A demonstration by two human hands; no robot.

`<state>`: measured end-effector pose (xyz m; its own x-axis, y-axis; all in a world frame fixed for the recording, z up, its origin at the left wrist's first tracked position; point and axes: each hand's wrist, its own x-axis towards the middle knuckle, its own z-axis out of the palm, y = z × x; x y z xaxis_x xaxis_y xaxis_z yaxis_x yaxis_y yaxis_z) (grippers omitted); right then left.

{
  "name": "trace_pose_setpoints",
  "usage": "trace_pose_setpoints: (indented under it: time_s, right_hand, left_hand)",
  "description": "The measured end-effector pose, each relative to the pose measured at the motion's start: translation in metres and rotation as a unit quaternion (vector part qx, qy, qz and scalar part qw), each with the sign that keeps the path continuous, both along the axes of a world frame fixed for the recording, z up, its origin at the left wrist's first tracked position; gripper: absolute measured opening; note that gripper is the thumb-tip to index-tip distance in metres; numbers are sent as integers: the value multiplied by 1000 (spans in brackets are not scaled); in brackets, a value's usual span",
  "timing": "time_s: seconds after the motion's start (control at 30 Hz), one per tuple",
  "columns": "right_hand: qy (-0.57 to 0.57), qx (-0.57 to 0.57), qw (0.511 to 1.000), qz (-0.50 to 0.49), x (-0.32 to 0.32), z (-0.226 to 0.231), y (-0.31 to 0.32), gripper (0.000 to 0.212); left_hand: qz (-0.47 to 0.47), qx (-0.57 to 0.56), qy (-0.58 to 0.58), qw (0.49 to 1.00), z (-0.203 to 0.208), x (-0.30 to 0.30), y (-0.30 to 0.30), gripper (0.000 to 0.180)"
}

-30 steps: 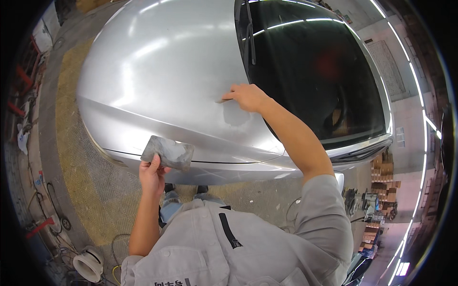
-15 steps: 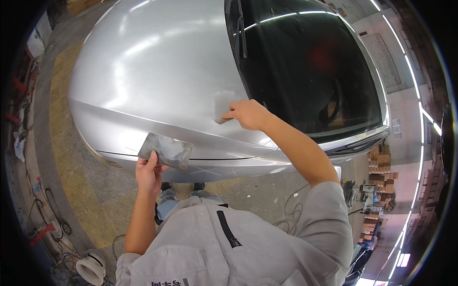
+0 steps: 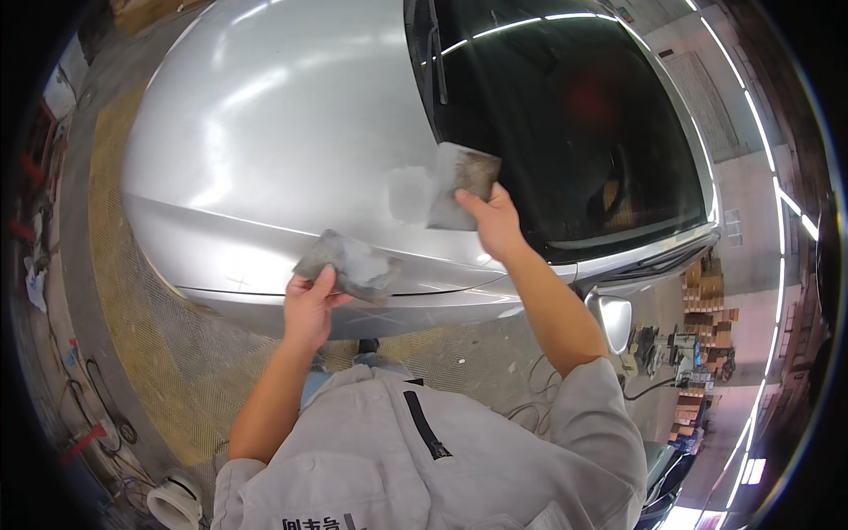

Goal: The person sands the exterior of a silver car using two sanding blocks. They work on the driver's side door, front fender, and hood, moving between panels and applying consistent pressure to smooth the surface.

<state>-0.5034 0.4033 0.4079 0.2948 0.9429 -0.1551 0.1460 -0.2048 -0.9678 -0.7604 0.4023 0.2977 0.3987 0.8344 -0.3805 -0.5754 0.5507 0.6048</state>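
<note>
My left hand (image 3: pixel 309 311) grips a flat rectangular putty board (image 3: pixel 353 263) by its near edge, thumb on top. Pale grey putty is smeared over the board's face. In my right hand (image 3: pixel 498 228) is a thin putty spreader (image 3: pixel 449 181), held up near the base of the windshield with its brown-stained face showing. Just left of the spreader, a dull grey putty patch (image 3: pixel 408 194) lies on the silver car hood (image 3: pixel 300 132). Both tools appear raised over the car, though I cannot tell their exact height.
The dark windshield (image 3: pixel 574 115) and a wiper (image 3: pixel 438 66) lie beyond my right hand. A side mirror (image 3: pixel 612 320) juts out by my right forearm. Cables and a white bucket-like object (image 3: pixel 175 502) are on the floor at lower left. Stacked boxes (image 3: pixel 705 296) stand at the right.
My right hand has come off the grey patch and moved right, turning the spreader so its broad face shows. My left hand has shifted right with the board, closer to the spreader.
</note>
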Motion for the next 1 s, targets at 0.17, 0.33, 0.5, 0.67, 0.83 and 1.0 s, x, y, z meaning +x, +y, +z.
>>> trace_pose_setpoints:
  time_s: [0.17,0.33,0.5,0.67,0.83,1.0]
  right_hand:
    - [-27,-54,985,160,-30,8,-22,23]
    - [-484,-51,818,306,1,12,7,24]
    - [-647,-35,736,197,45,-19,81,31]
    - [-659,-55,726,190,36,-45,101,31]
    - [-616,-119,753,197,4,-17,101,28]
    - [-328,71,941,-37,-11,37,59,26]
  left_hand:
    - [10,54,-22,998,11,36,6,15]
    - [127,48,-54,989,15,2,34,15]
    - [187,41,-33,981,11,-37,39,15]
    - [181,18,-17,983,-4,-58,21,17]
    - [170,16,-19,985,-11,-66,14,18]
    - [137,26,-23,990,-5,-73,12,16]
